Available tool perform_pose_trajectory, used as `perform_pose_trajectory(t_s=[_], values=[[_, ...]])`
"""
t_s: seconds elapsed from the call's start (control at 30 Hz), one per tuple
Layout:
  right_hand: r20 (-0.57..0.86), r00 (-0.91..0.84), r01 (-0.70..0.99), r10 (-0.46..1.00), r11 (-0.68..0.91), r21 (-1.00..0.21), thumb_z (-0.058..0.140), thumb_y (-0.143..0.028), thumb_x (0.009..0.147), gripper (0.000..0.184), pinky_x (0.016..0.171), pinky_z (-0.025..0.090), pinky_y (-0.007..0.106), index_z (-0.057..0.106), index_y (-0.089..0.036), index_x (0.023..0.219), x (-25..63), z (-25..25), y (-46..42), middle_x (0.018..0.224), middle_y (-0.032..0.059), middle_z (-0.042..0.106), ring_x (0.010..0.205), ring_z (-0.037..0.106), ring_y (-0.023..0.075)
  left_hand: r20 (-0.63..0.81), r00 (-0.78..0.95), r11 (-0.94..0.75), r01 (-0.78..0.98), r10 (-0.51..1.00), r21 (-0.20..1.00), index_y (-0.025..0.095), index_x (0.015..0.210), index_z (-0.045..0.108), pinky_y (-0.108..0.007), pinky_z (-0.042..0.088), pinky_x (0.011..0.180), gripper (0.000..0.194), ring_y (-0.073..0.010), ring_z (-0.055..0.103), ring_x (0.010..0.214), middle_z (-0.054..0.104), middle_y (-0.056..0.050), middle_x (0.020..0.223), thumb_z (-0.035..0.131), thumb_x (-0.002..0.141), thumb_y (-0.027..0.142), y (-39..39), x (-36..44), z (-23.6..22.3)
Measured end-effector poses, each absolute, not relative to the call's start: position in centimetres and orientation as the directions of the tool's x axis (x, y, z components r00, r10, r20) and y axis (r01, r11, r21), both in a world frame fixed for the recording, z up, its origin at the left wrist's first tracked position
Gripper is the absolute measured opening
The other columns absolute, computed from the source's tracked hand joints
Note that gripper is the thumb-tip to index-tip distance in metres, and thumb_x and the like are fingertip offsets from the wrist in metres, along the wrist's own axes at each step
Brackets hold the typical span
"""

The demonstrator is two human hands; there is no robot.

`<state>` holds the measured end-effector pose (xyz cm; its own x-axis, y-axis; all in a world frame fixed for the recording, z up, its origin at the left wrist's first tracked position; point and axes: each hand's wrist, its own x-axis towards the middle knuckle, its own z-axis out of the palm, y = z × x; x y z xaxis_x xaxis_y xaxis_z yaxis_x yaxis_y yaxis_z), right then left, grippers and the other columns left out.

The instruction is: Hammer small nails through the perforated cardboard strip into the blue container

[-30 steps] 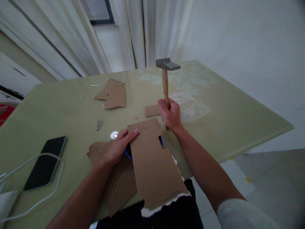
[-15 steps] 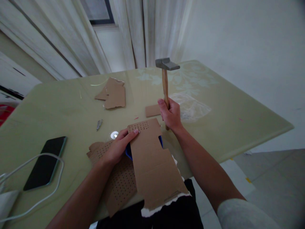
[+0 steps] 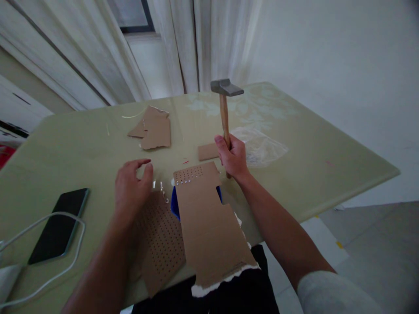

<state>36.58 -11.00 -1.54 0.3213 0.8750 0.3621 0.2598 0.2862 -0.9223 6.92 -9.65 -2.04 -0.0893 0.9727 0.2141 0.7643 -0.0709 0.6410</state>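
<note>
My right hand (image 3: 231, 156) is wrapped round the wooden handle of a hammer (image 3: 224, 113), held upright with its grey head on top. My left hand (image 3: 132, 185) is over the table left of the cardboard, thumb and index finger apart, with nothing visible between them; its other fingers are partly hidden. In front of me lies a long torn piece of cardboard (image 3: 212, 222) with rows of small holes along its far end. Under it a blue object (image 3: 176, 204) shows at both sides. A second, holed cardboard piece (image 3: 163, 244) lies partly beneath, beside my left forearm.
A phone (image 3: 60, 224) and a white cable (image 3: 80, 244) lie at the left. Farther back are torn cardboard scraps (image 3: 157, 133), a small cardboard strip (image 3: 207, 151) and a clear plastic bag (image 3: 266, 148). The table's edge (image 3: 353, 195) runs along the right.
My left hand has let go of the cardboard's far end and moved left, over the spot where several nails lay. My right hand still holds the hammer upright, almost unmoved.
</note>
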Motion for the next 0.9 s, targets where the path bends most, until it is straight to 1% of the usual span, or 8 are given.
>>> perform_pose_trajectory(t_s=[0.03,0.07,0.1,0.17,0.23,0.4,0.7,0.9], values=[[0.364,0.321,0.259,0.874,0.289,-0.922,0.062,-0.075,0.099,0.062,0.051,0.026,0.025,0.044,-0.021,0.073,36.6,-1.6,-11.0,0.06,-0.0031,0.038,0.058,0.036,0.0091,0.248,-0.091,-0.045,0.868,0.965,0.495,0.016,0.128,0.076,-0.062,0.046,0.12,0.047,-0.0416,0.063,0.134,0.072,-0.02,0.139,0.059,0.095,0.045,-9.3,6.2,-2.2],[0.365,0.319,0.259,0.875,0.29,-0.921,0.063,-0.074,0.099,0.061,0.051,0.026,0.025,0.044,-0.021,0.074,36.6,-1.6,-11.0,0.06,-0.0031,0.039,0.057,0.036,0.0091,0.245,-0.085,-0.015,0.924,0.966,0.381,0.016,0.133,0.074,-0.064,0.045,0.119,0.051,-0.0447,0.06,0.137,0.069,-0.021,0.144,0.059,0.095,0.045,-9.1,5.6,-2.5],[0.365,0.319,0.259,0.875,0.29,-0.922,0.063,-0.074,0.099,0.061,0.051,0.026,0.025,0.044,-0.022,0.074,36.6,-1.6,-11.0,0.06,-0.0031,0.039,0.057,0.035,0.0091,0.227,-0.078,0.007,0.954,0.971,0.3,0.015,0.137,0.073,-0.065,0.045,0.118,0.054,-0.0468,0.058,0.138,0.067,-0.022,0.147,0.058,0.095,0.046,-9.0,5.1,-2.8],[0.361,0.322,0.259,0.875,0.285,-0.923,0.063,-0.075,0.098,0.061,0.051,0.026,0.025,0.044,-0.022,0.074,36.6,-1.7,-11.0,0.06,-0.0031,0.039,0.057,0.036,0.0091,0.184,-0.048,0.006,0.976,0.982,0.219,0.013,0.139,0.071,-0.063,0.048,0.115,0.056,-0.0472,0.059,0.135,0.066,-0.024,0.147,0.055,0.098,0.047,-8.9,4.6,-3.4],[0.361,0.322,0.26,0.875,0.284,-0.923,0.062,-0.075,0.098,0.062,0.051,0.027,0.025,0.044,-0.022,0.074,36.6,-1.7,-11.0,0.06,-0.0029,0.039,0.057,0.036,0.0092,0.174,0.0,-0.032,0.982,0.985,0.185,0.01,0.135,0.073,-0.059,0.049,0.115,0.054,-0.0446,0.063,0.13,0.069,-0.025,0.142,0.052,0.099,0.045,-8.8,4.4,-3.9],[0.366,0.327,0.256,0.871,0.291,-0.922,0.061,-0.077,0.098,0.063,0.051,0.027,0.025,0.044,-0.022,0.074,36.6,-1.7,-10.9,0.061,-0.0025,0.039,0.058,0.037,0.0096,0.212,0.044,-0.08,0.983,0.976,0.164,0.009,0.128,0.076,-0.054,0.051,0.112,0.048,-0.0404,0.068,0.118,0.073,-0.023,0.132,0.05,0.1,0.039,-8.6,4.4,-4.0],[0.349,0.342,0.247,0.872,0.275,-0.929,0.063,-0.078,0.097,0.063,0.051,0.027,0.025,0.043,-0.022,0.073,36.6,-1.9,-10.9,0.06,-0.0026,0.039,0.058,0.036,0.0097,0.21,-0.002,-0.052,0.966,0.978,0.252,0.013,0.127,0.078,-0.05,0.056,0.104,0.042,-0.0362,0.072,0.113,0.076,-0.019,0.128,0.048,0.099,0.024,-8.4,4.3,-3.8],[0.36,0.337,0.27,0.87,0.277,-0.922,0.062,-0.078,0.097,0.064,0.051,0.026,0.025,0.044,-0.022,0.072,36.7,-1.7,-10.9,0.06,-0.0026,0.039,0.057,0.035,0.0096,0.196,-0.046,-0.012,0.958,0.98,0.285,0.014,0.13,0.076,-0.048,0.058,0.101,0.041,-0.0339,0.075,0.108,0.076,-0.018,0.129,0.051,0.099,0.024,-8.4,4.4,-3.7]])
